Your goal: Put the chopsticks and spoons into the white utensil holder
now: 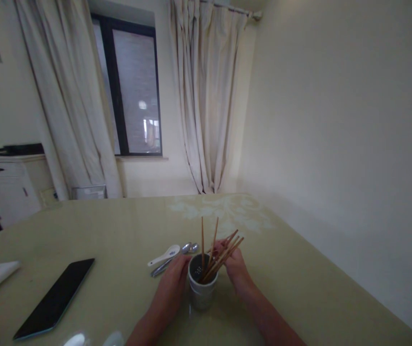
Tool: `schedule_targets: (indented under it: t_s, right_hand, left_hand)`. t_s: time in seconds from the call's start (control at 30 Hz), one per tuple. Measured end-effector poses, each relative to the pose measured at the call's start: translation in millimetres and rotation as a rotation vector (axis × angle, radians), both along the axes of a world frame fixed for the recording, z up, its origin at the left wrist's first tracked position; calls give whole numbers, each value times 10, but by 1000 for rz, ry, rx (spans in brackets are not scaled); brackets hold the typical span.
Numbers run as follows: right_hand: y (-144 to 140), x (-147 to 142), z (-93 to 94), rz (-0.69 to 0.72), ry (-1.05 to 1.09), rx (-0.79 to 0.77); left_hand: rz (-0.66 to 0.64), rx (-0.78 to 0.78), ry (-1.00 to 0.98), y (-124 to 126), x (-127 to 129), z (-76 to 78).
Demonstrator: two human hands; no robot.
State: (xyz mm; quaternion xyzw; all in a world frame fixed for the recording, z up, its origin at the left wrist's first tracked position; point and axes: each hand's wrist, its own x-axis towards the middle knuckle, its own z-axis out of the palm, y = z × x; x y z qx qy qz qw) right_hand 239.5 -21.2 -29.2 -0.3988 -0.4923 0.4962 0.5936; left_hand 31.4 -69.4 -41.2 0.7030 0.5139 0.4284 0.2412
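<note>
Our left hand (pixel 172 278) gripped the cup (pixel 201 288); right hand (pixel 234 264) pinched chopsticks (pixel 220 259) leaning in it, w/ spoons (pixel 172 257) just behind.

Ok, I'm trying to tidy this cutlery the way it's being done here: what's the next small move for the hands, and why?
Probably let the right hand release its chopsticks into the holder. Their lower ends already sit inside the cup while the tops lean out over that hand, and the left hand steadies the cup's side. The spoons lie on the table behind it.
</note>
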Motion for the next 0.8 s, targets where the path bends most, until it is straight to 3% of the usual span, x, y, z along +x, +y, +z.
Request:
schedule_targets:
  t_s: [0.17,0.3,0.47,0.67,0.8]
  right_hand:
    - [66,429,258,-327,98,138]
    - [82,682,394,-456,251,216]
    - [-45,590,484,-309,211,258]
    - [-161,387,457,46,-65,213]
    - [-164,352,402,107,-93,205]
  left_hand:
    - [324,0,529,79,-248,-3]
    - [363,-71,786,89,-319,-16]
    - [338,-122,822,83,-289,7]
    - [342,-110,828,79,-267,-18]
    - [313,-111,797,61,-213,-18]
